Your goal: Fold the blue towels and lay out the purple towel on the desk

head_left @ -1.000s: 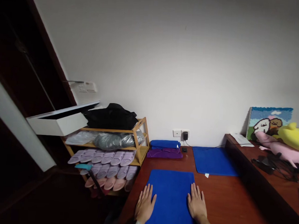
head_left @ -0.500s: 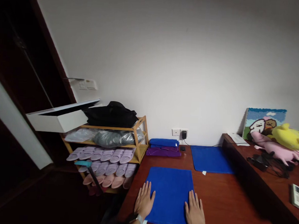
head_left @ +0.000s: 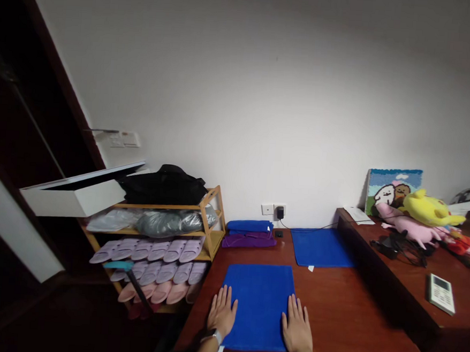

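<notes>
A blue cloth (head_left: 257, 306) lies flat on the brown wooden table (head_left: 350, 313) in front of me, a white tag showing at its lower left corner. My left hand (head_left: 222, 310) rests with fingers stretched out over its left edge; a watch is on that wrist. Over the right edge lies my right hand (head_left: 297, 325), flat, fingers extended. Neither hand grasps anything. Farther back on the right, a second blue cloth (head_left: 322, 247) is spread out. Folded blue cloth (head_left: 249, 226) and folded purple cloth (head_left: 249, 239) sit together at the back left.
A wooden rack (head_left: 211, 222) with slippers (head_left: 149, 248), plastic-wrapped items, a black bag (head_left: 164, 186) and a white box (head_left: 76, 197) stands left. On the raised surface at right are plush toys (head_left: 429, 208), cables and a white calculator-like device (head_left: 441, 293). A plugged-in adapter (head_left: 280, 213) trails a cord.
My view has turned slightly to the right, so everything appears shifted left. Both hands stay flat on the blue cloth's edges, and the cloth looks unchanged.
</notes>
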Motion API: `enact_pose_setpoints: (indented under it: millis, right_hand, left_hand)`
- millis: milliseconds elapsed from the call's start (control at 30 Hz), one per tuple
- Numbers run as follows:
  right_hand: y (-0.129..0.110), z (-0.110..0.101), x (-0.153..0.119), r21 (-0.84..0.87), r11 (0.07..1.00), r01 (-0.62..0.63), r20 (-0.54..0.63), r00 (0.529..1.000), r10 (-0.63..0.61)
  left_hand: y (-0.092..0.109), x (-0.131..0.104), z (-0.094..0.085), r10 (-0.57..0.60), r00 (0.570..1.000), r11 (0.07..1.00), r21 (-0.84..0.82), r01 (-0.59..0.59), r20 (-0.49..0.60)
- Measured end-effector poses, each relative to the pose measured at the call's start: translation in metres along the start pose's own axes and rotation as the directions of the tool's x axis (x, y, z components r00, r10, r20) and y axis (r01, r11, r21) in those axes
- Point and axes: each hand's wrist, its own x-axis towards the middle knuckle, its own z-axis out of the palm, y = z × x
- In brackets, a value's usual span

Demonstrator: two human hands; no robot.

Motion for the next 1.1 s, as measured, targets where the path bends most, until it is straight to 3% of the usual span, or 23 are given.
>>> enact_pose_setpoints:
  millis: [67, 167, 267, 367, 467, 633, 767, 867, 1100]
  right_hand:
    - [-0.001, -0.001, -0.001, 0.013, 1.0, -0.003, -0.01, 1.0, 0.003]
    - [-0.001, -0.001, -0.001, 0.013, 1.0, 0.006, -0.011, 1.0, -0.005]
    - [0.001, 0.002, -0.001, -0.017, 0.999, 0.038, 0.004, 0.999, -0.038]
    - [0.003, 0.007, 0.0, -0.06, 0.996, 0.07, 0.015, 0.997, -0.069]
    - [0.004, 0.009, 0.0, -0.047, 0.998, 0.051, -0.006, 0.999, -0.051]
    - [0.004, 0.011, 0.001, -0.022, 0.999, 0.023, -0.035, 0.999, -0.024]
    - [0.007, 0.016, 0.003, -0.032, 0.999, 0.034, -0.042, 0.998, -0.036]
    - [0.007, 0.018, 0.003, -0.034, 0.999, 0.033, -0.041, 0.999, -0.034]
    - [0.005, 0.014, 0.002, -0.024, 0.999, 0.023, -0.039, 0.999, -0.023]
  left_hand:
    - [0.025, -0.006, -0.004, 0.108, 0.989, 0.993, -0.032, -0.112, -0.097]
    - [0.081, -0.02, -0.004, 0.325, 0.926, 0.929, -0.118, -0.35, -0.191]
    - [0.135, -0.035, 0.002, 0.464, 0.878, 0.846, -0.234, -0.479, -0.121]
    - [0.156, -0.043, 0.007, 0.499, 0.866, 0.817, -0.312, -0.485, -0.039]
    - [0.133, -0.04, 0.006, 0.477, 0.879, 0.831, -0.318, -0.456, -0.015]
    - [0.04, -0.024, 0.007, 0.252, 0.967, 0.952, -0.191, -0.241, 0.035]
    - [-0.021, -0.018, 0.02, 0.086, 0.996, 0.992, -0.089, -0.087, -0.012]
    - [-0.034, -0.018, 0.03, 0.043, 0.997, 0.996, -0.075, -0.048, -0.059]
    - [-0.031, -0.02, 0.034, -0.068, 0.995, 0.997, -0.034, 0.065, -0.072]
